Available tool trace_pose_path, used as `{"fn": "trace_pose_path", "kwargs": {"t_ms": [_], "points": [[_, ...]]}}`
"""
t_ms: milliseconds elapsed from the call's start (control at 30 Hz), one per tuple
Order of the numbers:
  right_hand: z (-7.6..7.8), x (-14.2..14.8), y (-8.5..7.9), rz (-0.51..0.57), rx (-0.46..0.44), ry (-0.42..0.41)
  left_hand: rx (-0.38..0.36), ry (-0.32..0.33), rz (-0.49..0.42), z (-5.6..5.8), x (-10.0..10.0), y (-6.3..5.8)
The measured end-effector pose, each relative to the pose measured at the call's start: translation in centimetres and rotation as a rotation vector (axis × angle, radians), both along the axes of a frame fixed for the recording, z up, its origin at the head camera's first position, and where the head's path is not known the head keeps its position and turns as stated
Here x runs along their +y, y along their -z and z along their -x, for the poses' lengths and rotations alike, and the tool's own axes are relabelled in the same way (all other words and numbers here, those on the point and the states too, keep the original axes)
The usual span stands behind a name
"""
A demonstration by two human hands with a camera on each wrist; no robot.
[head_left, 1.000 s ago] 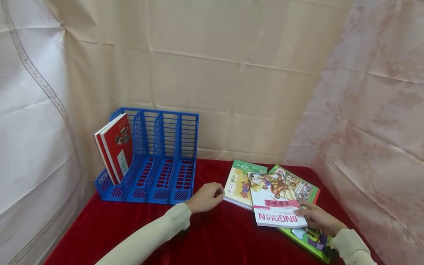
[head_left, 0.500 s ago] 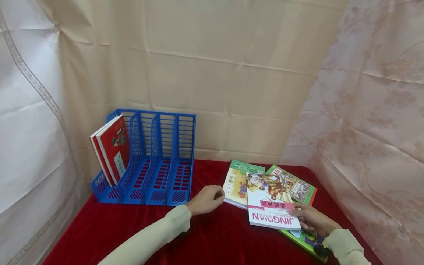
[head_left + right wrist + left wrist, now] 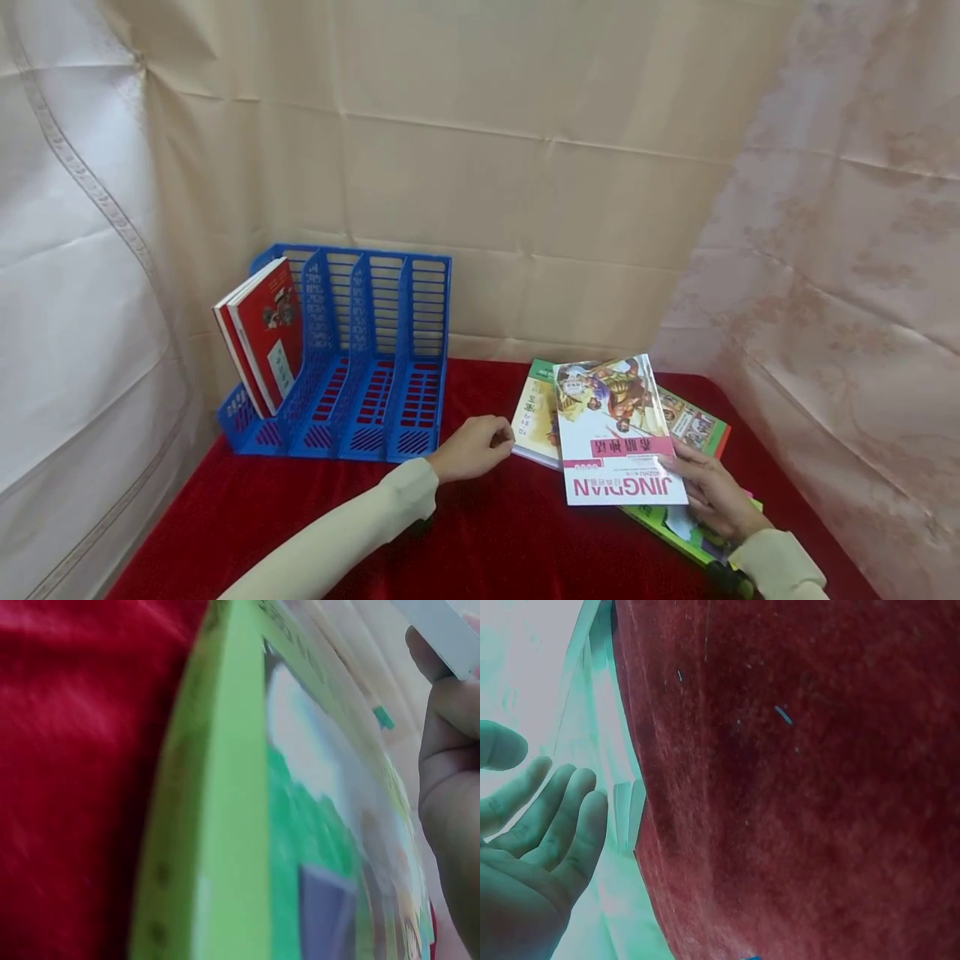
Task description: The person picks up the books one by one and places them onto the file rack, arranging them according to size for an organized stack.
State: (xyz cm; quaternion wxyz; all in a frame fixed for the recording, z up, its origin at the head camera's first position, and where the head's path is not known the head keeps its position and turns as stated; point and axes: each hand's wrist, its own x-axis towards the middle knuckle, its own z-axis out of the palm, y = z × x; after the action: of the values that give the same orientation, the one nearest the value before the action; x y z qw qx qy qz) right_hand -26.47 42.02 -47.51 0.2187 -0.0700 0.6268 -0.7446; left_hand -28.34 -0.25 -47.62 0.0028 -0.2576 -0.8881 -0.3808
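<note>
Right of the blue file rack (image 3: 401,333), I see the right hand (image 3: 712,492) pinching the white JINGDIAN paperback (image 3: 618,433) between thumb and fingers, above a green-bordered book (image 3: 671,533) on the red-draped counter (image 3: 487,542); whether the two books touch, I cannot tell. The left hand (image 3: 471,450), just right of the rack, has fingers loosely curled, unoccupied. Red books (image 3: 264,333) lean in the rack's leftmost compartment.
</note>
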Motion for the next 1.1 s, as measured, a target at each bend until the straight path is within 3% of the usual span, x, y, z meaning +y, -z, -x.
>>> {"fn": "trace_pose_path", "kwargs": {"t_ms": [167,300,467,600,767,933,1100], "points": [[-0.1,-0.9,0.2,0.093,0.064,-0.089,-0.034,0.014,-0.021,-0.1,0.6,-0.1],[-0.2,-1.7,0.1,0.178,0.110,-0.142,-0.125,0.026,-0.032,-0.6,1.0,-0.5],[-0.3,-2.5,-0.2,0.248,0.137,-0.178,-0.234,0.104,-0.047,-1.3,1.4,-0.7],[-0.2,-3.3,-0.3,0.236,0.167,-0.176,-0.326,0.176,-0.101,-1.4,1.8,-0.5],[-0.3,-4.1,-0.1,0.211,0.160,-0.175,-0.441,0.276,-0.287,-1.2,2.4,-0.2],[-0.6,-4.7,0.2,0.172,0.143,-0.145,-0.483,0.271,-0.441,-1.4,3.2,-0.6],[-0.3,-5.5,0.0,0.077,0.172,-0.137,-0.564,0.294,-0.478,-1.5,3.5,-0.8]]}}
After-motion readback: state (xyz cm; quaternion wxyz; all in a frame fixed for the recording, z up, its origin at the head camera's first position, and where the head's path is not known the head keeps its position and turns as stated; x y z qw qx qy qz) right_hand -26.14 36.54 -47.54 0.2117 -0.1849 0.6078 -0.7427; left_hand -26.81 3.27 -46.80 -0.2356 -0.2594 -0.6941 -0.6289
